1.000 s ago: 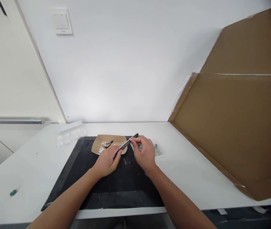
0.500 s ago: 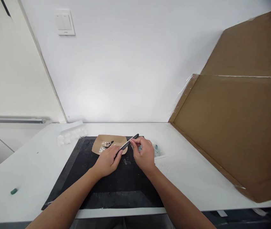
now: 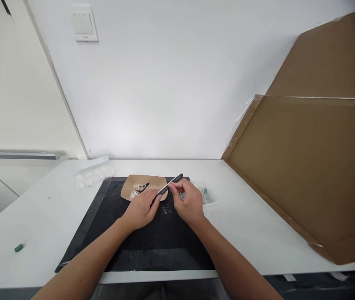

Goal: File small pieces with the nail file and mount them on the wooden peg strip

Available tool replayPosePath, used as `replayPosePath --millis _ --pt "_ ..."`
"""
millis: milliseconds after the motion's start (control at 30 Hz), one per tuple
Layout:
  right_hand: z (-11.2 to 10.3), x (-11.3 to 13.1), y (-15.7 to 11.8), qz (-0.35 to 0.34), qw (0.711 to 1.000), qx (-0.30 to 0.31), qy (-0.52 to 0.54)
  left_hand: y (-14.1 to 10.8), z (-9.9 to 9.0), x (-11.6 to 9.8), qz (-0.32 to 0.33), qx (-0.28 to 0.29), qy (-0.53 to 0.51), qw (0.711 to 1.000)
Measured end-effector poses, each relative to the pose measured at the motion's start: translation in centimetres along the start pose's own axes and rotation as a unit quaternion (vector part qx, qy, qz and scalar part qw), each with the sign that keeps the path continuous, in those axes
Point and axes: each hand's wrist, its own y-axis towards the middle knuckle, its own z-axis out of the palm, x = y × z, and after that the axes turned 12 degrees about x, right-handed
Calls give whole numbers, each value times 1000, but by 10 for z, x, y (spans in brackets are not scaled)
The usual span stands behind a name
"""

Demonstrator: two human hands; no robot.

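Both hands hold a slim black strip with a white edge, tilted up to the right above the dark mat. My left hand is closed around its lower left end. With thumb and fingertips my right hand pinches it near the upper right end. Under and behind the strip sits a tan paper tray holding white bits and thin black pieces. Partly hidden by my right hand is a clear pack of greenish pieces. The strip's exact kind cannot be made out.
The black mat lies on a white table. A white translucent carton stands at the back left, and a small green piece lies at the left. A large cardboard sheet leans along the right side.
The hands and strip keep nearly the same pose. The whole view has shifted very slightly.
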Motion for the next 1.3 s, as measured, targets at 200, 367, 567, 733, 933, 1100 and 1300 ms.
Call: replayPosePath --millis 200,367,567,733,933,1100,1300 --pt "7 3 -4 -58 997 39 -29 0 -1 1 -5 2 4 1000" --pt "3 -1 -1 -6 999 -23 -33 0 -4 -2 -8 11 0 1000" --pt "0 -3 1 -21 999 -11 -33 0 -4 -2 -11 19 -18 1000" --pt "6 2 -1 -42 998 15 -37 1 -4 0 -28 7 -45 999" --pt "-1 -10 4 -4 999 -24 -48 3 -6 -6 -50 5 -109 993" --pt "6 -2 0 -50 997 25 -50 4 -6 -9 -87 -4 -184 979" --pt "9 2 0 -42 997 -3 -58 3 1 -11 -116 -12 -261 958"
